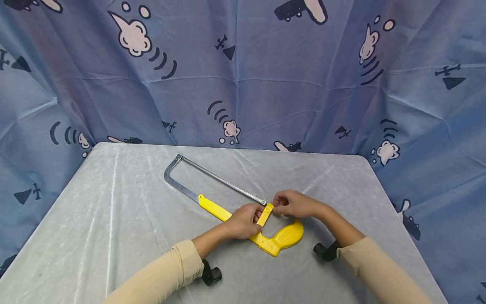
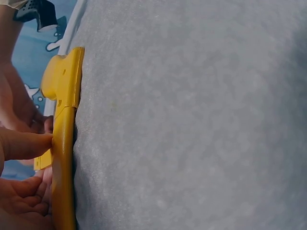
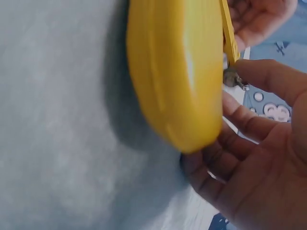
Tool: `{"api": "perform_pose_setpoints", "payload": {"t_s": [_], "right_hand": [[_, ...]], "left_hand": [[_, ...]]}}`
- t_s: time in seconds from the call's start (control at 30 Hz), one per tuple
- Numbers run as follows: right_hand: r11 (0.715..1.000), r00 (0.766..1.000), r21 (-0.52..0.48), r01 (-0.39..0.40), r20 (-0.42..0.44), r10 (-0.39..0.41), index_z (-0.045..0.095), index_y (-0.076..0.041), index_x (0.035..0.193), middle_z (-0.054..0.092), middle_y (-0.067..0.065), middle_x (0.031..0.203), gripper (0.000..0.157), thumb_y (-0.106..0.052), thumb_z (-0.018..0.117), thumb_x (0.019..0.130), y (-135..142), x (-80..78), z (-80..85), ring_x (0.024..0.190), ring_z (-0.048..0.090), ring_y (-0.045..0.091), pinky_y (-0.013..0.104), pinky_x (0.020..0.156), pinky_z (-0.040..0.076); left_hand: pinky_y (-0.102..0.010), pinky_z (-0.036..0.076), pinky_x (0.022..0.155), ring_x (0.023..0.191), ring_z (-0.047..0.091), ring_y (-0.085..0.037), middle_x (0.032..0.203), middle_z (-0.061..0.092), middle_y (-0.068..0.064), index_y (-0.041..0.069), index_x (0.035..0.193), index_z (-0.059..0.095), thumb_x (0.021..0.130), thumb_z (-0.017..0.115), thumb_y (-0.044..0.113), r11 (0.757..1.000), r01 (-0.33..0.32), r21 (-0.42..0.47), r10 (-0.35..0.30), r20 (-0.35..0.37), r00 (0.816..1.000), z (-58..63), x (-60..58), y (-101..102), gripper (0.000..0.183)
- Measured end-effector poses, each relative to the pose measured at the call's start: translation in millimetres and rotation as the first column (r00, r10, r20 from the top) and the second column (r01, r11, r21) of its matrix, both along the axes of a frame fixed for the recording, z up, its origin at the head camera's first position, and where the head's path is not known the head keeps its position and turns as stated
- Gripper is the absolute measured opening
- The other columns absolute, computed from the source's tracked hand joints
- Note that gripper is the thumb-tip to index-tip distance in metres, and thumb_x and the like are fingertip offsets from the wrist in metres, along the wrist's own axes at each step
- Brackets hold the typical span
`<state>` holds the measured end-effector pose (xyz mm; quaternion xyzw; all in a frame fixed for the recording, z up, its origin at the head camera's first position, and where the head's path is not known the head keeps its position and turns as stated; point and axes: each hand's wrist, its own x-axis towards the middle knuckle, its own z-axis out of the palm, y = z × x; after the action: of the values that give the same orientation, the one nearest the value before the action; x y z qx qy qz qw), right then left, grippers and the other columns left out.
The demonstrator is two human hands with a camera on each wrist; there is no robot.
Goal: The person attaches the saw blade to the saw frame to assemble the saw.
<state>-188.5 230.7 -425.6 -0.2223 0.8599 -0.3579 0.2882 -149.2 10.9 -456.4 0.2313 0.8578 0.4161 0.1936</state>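
Note:
A hacksaw (image 1: pixel 214 208) with a yellow handle and a bent metal front bow lies on the table. Its silver, toothed blade (image 1: pixel 224 181) runs along the far side to a short yellow post. My left hand (image 1: pixel 243 221) grips the yellow frame at the foot of that post, thumb on the near side. At the post's outer end, the thumb and forefinger of my right hand (image 1: pixel 298 203) pinch a small metal wing nut (image 3: pixel 232 78). In the right wrist view, the rounded yellow grip (image 3: pixel 175 72) partly covers my other right fingers.
Grey plush cloth covers the table (image 1: pixel 125 236). Behind it and along both sides hangs a blue patterned curtain (image 1: pixel 265 105). A black wrist mount sits under each forearm, the left mount (image 1: pixel 211 274) and the right mount (image 1: pixel 326 252), both low over the cloth.

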Motion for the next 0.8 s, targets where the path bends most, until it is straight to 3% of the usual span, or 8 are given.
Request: {"api": "perform_pose_setpoints", "payload": {"t_s": [0.2,0.8], "right_hand": [[0.996,0.997,-0.076,0.051,0.058,-0.047,0.061,0.006,0.101,0.063,0.014,0.085,0.015,-0.008,0.058,0.095,9.1,-4.4,-2.0,0.073,0.057,0.023,0.033,0.065,0.048],[0.995,0.997,-0.083,0.06,0.049,-0.056,0.06,0.004,0.097,0.059,0.012,0.076,0.009,-0.004,0.057,0.096,12.8,-5.2,-6.8,0.068,0.05,0.02,0.028,0.061,0.044]], "left_hand": [[-0.022,0.043,0.075,0.083,0.051,-0.01,0.09,0.055,0.002,0.002,0.116,0.061,0.081,0.075,0.002,1.0,0.003,-0.006,-0.003,-0.002,1.0,0.6,0.1,-0.3,0.037],[-0.021,0.042,0.075,0.083,0.051,-0.009,0.091,0.055,0.002,0.002,0.114,0.061,0.081,0.075,0.003,1.0,0.001,-0.012,-0.001,-0.014,1.0,1.9,0.1,0.1,0.036]]}}
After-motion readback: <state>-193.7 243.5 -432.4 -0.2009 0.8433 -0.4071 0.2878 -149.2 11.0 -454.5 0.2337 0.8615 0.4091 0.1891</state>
